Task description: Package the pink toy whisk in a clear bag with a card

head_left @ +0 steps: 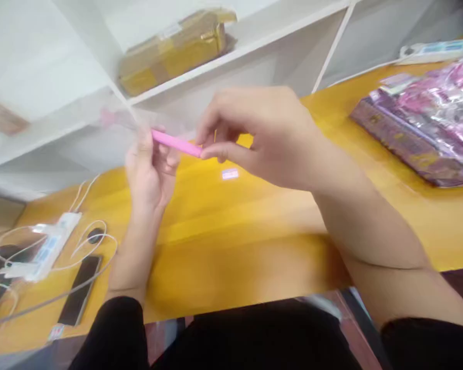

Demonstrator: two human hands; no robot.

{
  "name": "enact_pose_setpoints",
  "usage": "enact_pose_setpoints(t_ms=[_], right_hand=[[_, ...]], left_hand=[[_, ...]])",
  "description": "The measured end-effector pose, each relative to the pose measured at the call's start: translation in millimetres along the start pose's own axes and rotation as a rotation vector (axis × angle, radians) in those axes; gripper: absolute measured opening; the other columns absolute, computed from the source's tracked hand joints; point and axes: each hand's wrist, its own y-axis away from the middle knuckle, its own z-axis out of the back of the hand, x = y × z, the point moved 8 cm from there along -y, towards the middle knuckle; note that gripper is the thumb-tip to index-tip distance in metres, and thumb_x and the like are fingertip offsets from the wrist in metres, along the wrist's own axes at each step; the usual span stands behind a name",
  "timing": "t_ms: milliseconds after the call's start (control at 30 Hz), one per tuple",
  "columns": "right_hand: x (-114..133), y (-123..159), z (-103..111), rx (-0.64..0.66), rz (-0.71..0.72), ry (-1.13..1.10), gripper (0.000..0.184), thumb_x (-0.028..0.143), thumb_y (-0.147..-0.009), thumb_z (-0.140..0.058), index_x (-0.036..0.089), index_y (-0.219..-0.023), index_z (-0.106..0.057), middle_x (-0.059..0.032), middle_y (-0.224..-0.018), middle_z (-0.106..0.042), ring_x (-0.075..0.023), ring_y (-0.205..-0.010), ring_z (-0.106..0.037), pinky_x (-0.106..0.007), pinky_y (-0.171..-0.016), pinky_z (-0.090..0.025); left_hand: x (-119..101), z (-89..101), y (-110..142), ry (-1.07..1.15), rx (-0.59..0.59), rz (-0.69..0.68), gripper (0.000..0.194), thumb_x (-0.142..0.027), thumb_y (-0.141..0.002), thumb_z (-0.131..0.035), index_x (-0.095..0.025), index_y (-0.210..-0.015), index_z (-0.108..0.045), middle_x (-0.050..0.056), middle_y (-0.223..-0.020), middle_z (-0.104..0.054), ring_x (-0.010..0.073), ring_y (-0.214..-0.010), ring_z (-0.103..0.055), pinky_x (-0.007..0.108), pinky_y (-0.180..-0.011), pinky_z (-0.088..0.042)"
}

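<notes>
Above the table my left hand (pixel 150 172) is closed around the left end of a slim pink stick (pixel 177 143). My right hand (pixel 262 133) pinches the stick's right end between thumb and fingers. The stick slopes slightly down to the right. Beyond my left hand a blurred, see-through piece with a pink end (pixel 108 117) sticks out to the left; whether it joins the stick I cannot tell. On the tabletop below my hands lies a small whitish label (pixel 230 174).
The wooden table (pixel 231 267) backs onto white shelves holding a taped cardboard box (pixel 173 54). At left are a power strip (pixel 54 246), loose cables and a dark phone (pixel 81 290). Shiny pink plastic packets (pixel 440 108) are piled at right near another power strip (pixel 440 50).
</notes>
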Motion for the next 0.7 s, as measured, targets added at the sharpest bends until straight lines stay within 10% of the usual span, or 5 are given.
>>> enact_pose_setpoints(t_ms=[300,700], right_hand=[[-20,-2,-11,-0.015,-0.033,0.016,0.010,0.033,-0.107,-0.072,0.025,-0.100,-0.070,-0.0051,-0.115,-0.077,-0.0215,-0.095,-0.070,-0.035,-0.088,-0.055],[-10,5,-13,0.045,0.146,0.005,0.019,0.043,-0.107,-0.078,0.026,-0.114,-0.072,-0.0095,-0.133,-0.065,-0.0220,-0.106,-0.065,-0.036,-0.094,-0.058]], left_hand=[[14,-28.0,37,-0.082,0.107,0.091,0.044,-0.060,-0.084,-0.097,-0.020,-0.088,-0.078,-0.005,-0.063,-0.065,0.0067,-0.048,-0.062,0.019,-0.043,-0.045],[23,-29.0,25,0.003,0.232,0.297,0.054,-0.067,-0.088,-0.091,-0.022,-0.071,-0.065,-0.005,-0.057,-0.048,0.0069,-0.047,-0.047,0.022,-0.042,-0.039]])
